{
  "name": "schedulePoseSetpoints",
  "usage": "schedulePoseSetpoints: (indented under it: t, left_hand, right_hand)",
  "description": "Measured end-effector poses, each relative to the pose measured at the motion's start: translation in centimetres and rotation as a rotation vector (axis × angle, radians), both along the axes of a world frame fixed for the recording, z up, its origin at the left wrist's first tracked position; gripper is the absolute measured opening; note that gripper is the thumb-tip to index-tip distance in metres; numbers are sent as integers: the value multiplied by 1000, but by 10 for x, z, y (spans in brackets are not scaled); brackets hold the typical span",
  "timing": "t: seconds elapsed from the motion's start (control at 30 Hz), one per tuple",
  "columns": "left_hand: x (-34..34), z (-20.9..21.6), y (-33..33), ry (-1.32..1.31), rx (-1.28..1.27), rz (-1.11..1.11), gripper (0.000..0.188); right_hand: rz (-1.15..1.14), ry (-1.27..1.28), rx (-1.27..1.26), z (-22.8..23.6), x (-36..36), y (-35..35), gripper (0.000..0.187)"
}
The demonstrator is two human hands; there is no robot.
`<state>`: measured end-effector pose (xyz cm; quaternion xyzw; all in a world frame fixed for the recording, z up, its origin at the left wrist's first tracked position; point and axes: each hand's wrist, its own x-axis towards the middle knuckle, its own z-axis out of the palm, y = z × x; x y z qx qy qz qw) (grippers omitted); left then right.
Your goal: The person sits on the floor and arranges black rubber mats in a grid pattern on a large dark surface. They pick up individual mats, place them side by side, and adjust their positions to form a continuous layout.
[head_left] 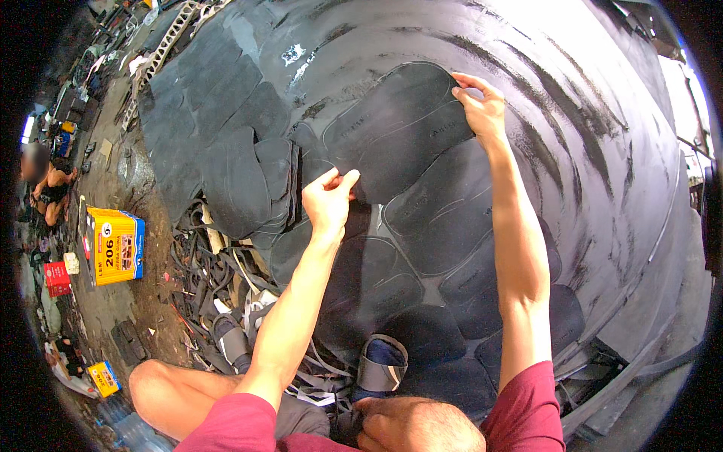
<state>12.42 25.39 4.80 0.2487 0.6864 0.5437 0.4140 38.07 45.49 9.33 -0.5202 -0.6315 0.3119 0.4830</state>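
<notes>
Between my hands is a flat black rubber piece [407,124] with rounded ends and sole-shaped outlines on it. My left hand [329,200] pinches its near left edge between thumb and fingers. At its far right corner my right hand [482,109] grips the edge, thumb against fingers. Beneath lies a big, shiny dark sheet [557,158] with curved smears. Several similar black sole pieces [452,200] are spread over it, nearer to me. Left of my left hand sits a stack of dark soles [282,184].
Cut rubber strips [218,267] lie tangled on the left. A yellow and blue tin [117,248] stands on the floor, with a red box [56,279] beyond. Another person [53,184] sits at the far left. My sandalled foot [382,365] is close to the pieces.
</notes>
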Motion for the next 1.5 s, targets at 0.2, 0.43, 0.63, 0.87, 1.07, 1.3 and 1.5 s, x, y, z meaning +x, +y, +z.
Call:
schedulePoseSetpoints:
  t: [0.2,0.43,0.63,0.87,1.07,1.3,1.5]
  left_hand:
    - [5,-9,9,91,47,11,58]
    - [9,3,6,216,65,-52,61]
    - [-12,3,5,847,173,-165,31]
    - [-142,11,-24,743,20,263,24]
    - [-228,-19,-56,244,-559,397,76]
    - [-238,-36,-63,275,-731,418,89]
    - [-224,-29,-51,375,-792,626,73]
  right_hand:
    - [27,34,31,-17,1,10,30]
    - [-22,-36,7,-23,0,8,28]
    - [-189,-873,475,9,-39,-17,54]
    - [367,-1198,312,-2,-59,-2,57]
    - [406,-1298,180,1,-61,-4,60]
    - [462,-1242,236,-15,-55,7,60]
    - [550,-1158,210,-19,-55,15,59]
